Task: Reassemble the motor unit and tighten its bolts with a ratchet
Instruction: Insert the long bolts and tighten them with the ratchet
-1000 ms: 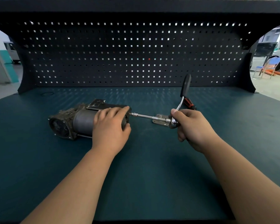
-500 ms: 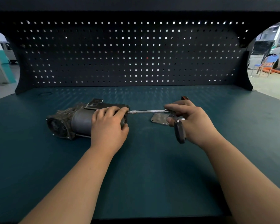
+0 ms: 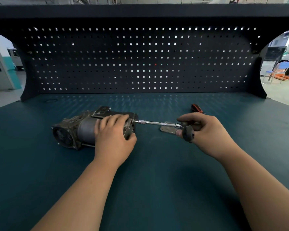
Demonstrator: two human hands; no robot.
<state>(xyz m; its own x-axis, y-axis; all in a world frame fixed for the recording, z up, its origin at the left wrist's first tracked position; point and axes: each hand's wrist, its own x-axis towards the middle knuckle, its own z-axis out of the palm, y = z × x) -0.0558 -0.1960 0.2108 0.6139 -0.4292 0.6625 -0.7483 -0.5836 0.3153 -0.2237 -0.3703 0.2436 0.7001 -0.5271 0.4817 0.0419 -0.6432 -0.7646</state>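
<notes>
Head view: left hand (image 3: 113, 136) clamps the motor (image 3: 83, 129) lying on the tabletop (image 3: 157, 180), right hand (image 3: 208, 132) grips the ratchet (image 3: 157, 123) plugged into its end. I'd hold it dead straight, short swings.

motor unit (image 3: 83, 130): cast metal housing, dull grey, rough and grimy; cylinder body smoother, satin
ratchet (image 3: 157, 123): glossy chrome shaft with a knurled band; grip black, matt
plate (image 3: 167, 130): bare metal, shiny
tool handle (image 3: 196, 108): red-and-black plastic, slight gloss
bench top (image 3: 140, 180): dark teal, matt, smooth
pegboard (image 3: 140, 60): dark perforated sheet, matt
</notes>
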